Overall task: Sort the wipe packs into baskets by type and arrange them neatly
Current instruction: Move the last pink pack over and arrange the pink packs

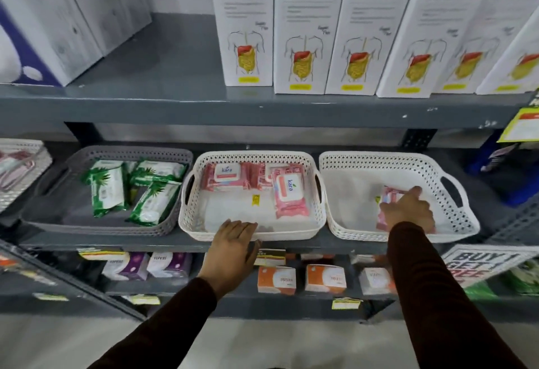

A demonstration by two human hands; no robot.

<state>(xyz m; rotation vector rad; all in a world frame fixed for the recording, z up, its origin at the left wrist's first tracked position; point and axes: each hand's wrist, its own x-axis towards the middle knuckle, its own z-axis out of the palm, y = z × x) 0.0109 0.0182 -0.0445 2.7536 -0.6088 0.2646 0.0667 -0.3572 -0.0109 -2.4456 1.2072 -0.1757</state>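
Three baskets stand side by side on the middle shelf. The grey basket [172, 154] on the left holds several green wipe packs [107, 186]. The middle white basket [291, 233] holds pink wipe packs [288, 192] along its back and right side. In the right white basket [463, 224] lies one pink wipe pack [389, 193], and my right hand [408, 208] rests on top of it with fingers curled over it. My left hand [232, 240] lies flat over the front rim of the middle basket.
Tall white boxes [309, 27] line the upper shelf right above the baskets. Another basket [20, 170] sits at the far left. The lower shelf carries small orange boxes [277, 279] and purple packs [169, 263]. A sale sign [484, 263] hangs at the right.
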